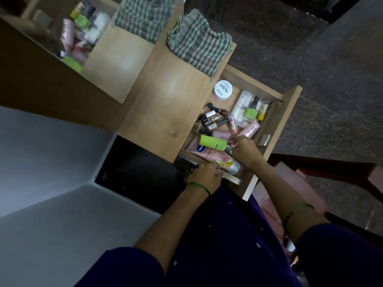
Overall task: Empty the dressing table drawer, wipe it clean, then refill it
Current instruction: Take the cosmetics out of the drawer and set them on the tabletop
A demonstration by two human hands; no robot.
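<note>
Dozens of small bottles still crowd the open drawer [289, 96] at the counter's right. Your right hand [244, 147] curls among them, its grip hidden; your left hand [207, 176] clasps the near rim. Loose nail polishes [213, 119] may topple or spill.

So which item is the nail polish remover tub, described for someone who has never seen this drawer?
Start at the open drawer pulled out from under the wooden table top, where a checked cloth lies. Just below that cloth, in the drawer's far corner, sits the round white tub. It is the only flat, round, white-lidded container, with "NAIL POLISH" printed on top; its neighbours are slim bottles and tubes.
</note>
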